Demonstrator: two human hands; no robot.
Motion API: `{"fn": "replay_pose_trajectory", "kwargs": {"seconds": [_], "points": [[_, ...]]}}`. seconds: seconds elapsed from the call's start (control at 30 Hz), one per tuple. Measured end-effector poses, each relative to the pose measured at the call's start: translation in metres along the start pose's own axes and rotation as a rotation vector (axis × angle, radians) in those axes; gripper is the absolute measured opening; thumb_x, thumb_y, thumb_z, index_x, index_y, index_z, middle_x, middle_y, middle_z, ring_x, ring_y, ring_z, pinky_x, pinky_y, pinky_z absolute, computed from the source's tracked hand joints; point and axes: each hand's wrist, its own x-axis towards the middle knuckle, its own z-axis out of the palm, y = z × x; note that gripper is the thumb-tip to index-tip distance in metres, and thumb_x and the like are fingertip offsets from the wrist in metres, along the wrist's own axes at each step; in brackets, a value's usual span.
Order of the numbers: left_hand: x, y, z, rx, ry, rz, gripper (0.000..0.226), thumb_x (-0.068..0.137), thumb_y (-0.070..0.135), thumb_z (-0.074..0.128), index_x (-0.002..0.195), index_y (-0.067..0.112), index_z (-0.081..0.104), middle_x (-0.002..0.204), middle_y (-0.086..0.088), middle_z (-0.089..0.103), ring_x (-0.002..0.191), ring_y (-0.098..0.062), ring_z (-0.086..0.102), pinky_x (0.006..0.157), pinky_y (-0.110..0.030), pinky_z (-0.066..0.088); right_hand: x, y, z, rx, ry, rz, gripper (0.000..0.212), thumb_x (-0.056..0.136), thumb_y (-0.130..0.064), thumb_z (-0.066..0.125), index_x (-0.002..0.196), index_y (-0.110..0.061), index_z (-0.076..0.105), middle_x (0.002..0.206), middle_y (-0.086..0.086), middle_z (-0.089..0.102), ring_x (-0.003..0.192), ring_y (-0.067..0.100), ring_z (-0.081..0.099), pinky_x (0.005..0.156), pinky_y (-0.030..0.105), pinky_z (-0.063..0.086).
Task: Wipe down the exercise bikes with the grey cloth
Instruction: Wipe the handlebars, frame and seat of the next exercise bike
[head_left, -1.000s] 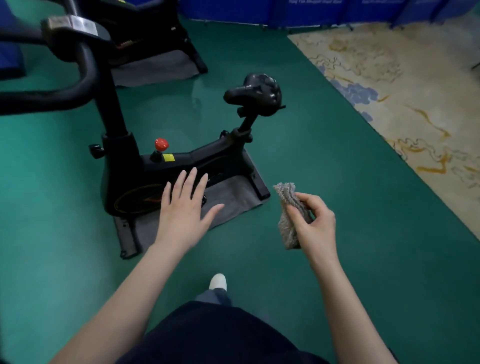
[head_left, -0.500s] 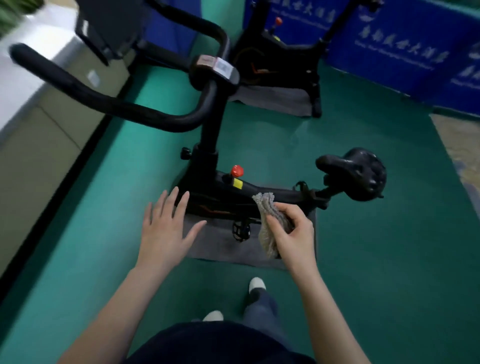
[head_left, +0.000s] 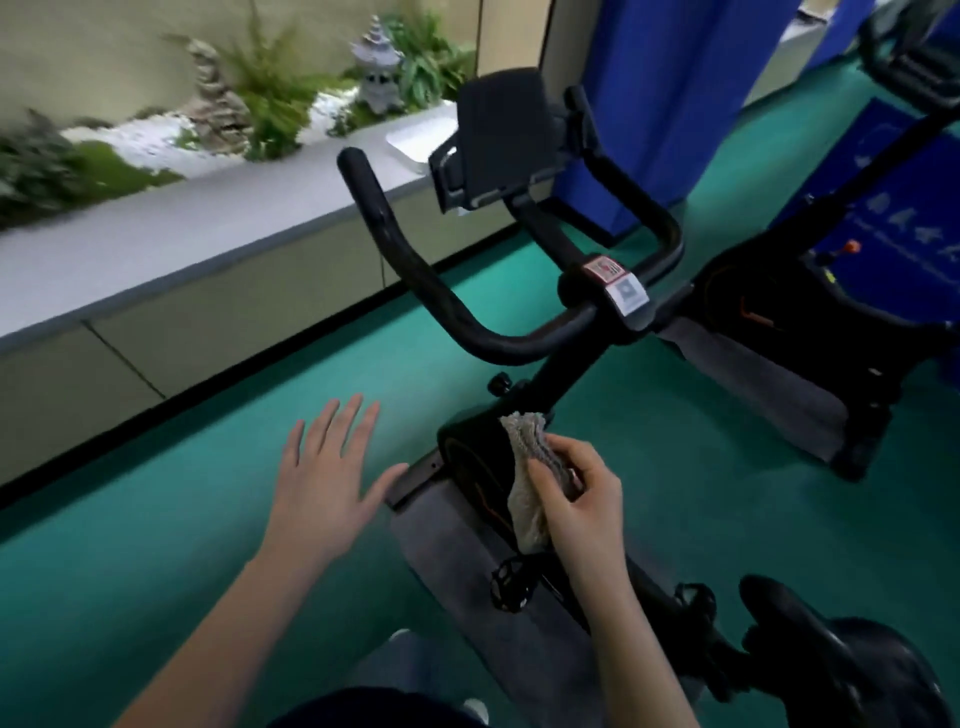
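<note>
A black exercise bike stands right in front of me, its curved handlebars and console rising at centre and its saddle at the lower right. My right hand grips the bunched grey cloth just above the bike's flywheel housing. My left hand hovers flat, fingers spread, over the green floor to the left of the bike. A second black bike stands further back on the right.
Each bike sits on a grey mat. A low grey ledge with plants and a small stone lantern runs along the left. Blue panels stand behind the bikes. My shoe shows on the green floor.
My view has swung up and left, closer to the bike's handlebars. My right hand with the cloth has come over the bike's front housing. My left hand stays open beside it.
</note>
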Motion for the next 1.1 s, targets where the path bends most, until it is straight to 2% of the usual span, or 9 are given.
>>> {"fn": "replay_pose_trajectory", "kwargs": {"seconds": [0.13, 0.23, 0.4, 0.5, 0.67, 0.87, 1.0, 1.1], "points": [[0.021, -0.015, -0.012, -0.016, 0.028, -0.103, 0.095, 0.082, 0.072, -0.007, 0.142, 0.014, 0.038, 0.149, -0.009, 0.037, 0.138, -0.029, 0.032, 0.112, -0.05, 0.025, 0.038, -0.017, 0.018, 0.032, -0.096, -0.09, 0.028, 0.085, -0.004, 0.065, 0.097, -0.029, 0.066, 0.098, -0.005, 0.067, 0.093, 0.005, 0.063, 0.079, 0.018, 0.049], [0.045, -0.028, -0.017, -0.032, 0.064, -0.152, 0.087, 0.085, 0.069, 0.005, 0.142, 0.013, 0.039, 0.15, -0.008, 0.035, 0.139, -0.028, 0.03, 0.113, -0.049, 0.024, 0.068, -0.035, 0.03, 0.047, -0.108, -0.169, 0.025, 0.084, 0.0, 0.065, 0.099, -0.02, 0.068, 0.097, -0.004, 0.066, 0.093, 0.007, 0.063, 0.078, 0.014, 0.047], [0.097, -0.045, -0.028, -0.093, 0.141, -0.18, 0.082, 0.084, 0.065, 0.013, 0.142, 0.011, 0.038, 0.151, -0.007, 0.032, 0.14, -0.026, 0.027, 0.115, -0.045, 0.021, 0.115, -0.064, 0.046, 0.061, -0.107, -0.184, 0.02, 0.085, 0.0, 0.064, 0.099, -0.014, 0.067, 0.096, 0.003, 0.066, 0.093, 0.018, 0.063, 0.084, 0.043, 0.052], [0.123, -0.051, -0.037, -0.149, 0.187, -0.151, 0.078, 0.086, 0.062, 0.018, 0.14, 0.009, 0.04, 0.15, -0.008, 0.035, 0.139, -0.027, 0.03, 0.115, -0.045, 0.021, 0.136, -0.077, 0.053, 0.042, -0.101, -0.197, 0.02, 0.084, -0.002, 0.064, 0.1, -0.014, 0.067, 0.096, 0.001, 0.067, 0.093, 0.018, 0.064, 0.084, 0.047, 0.053], [0.16, -0.047, -0.056, -0.254, 0.287, -0.121, 0.072, 0.089, 0.06, 0.023, 0.143, 0.013, 0.036, 0.148, -0.005, 0.037, 0.139, -0.022, 0.03, 0.115, -0.042, 0.022, 0.17, -0.096, 0.068, -0.02, -0.119, -0.224, 0.021, 0.085, -0.001, 0.063, 0.1, -0.014, 0.068, 0.095, 0.0, 0.068, 0.091, 0.013, 0.064, 0.083, 0.038, 0.054], [0.195, -0.034, -0.074, -0.4, 0.381, -0.084, 0.066, 0.093, 0.059, 0.032, 0.144, 0.017, 0.033, 0.145, 0.0, 0.04, 0.133, -0.018, 0.036, 0.11, -0.036, 0.028, 0.223, -0.122, 0.097, -0.083, -0.168, -0.376, 0.02, 0.086, -0.001, 0.062, 0.104, -0.009, 0.067, 0.098, 0.001, 0.067, 0.093, 0.01, 0.063, 0.081, 0.026, 0.051], [0.211, -0.022, -0.074, -0.709, 0.387, -0.156, 0.062, 0.089, 0.058, 0.039, 0.142, 0.028, 0.032, 0.135, 0.012, 0.046, 0.119, -0.005, 0.046, 0.099, -0.028, 0.04, 0.257, -0.138, 0.118, -0.13, -0.225, -0.492, 0.022, 0.086, -0.002, 0.062, 0.107, -0.009, 0.066, 0.102, 0.002, 0.066, 0.097, 0.009, 0.063, 0.084, 0.023, 0.049], [0.222, -0.011, -0.072, -0.985, 0.443, -0.236, 0.059, 0.085, 0.053, 0.05, 0.137, 0.028, 0.04, 0.123, 0.014, 0.053, 0.101, 0.0, 0.055, 0.089, -0.03, 0.048, 0.278, -0.147, 0.133, -0.206, -0.297, -0.589, 0.023, 0.086, -0.008, 0.058, 0.107, -0.012, 0.066, 0.097, -0.003, 0.066, 0.096, 0.01, 0.062, 0.084, 0.018, 0.048]]}}
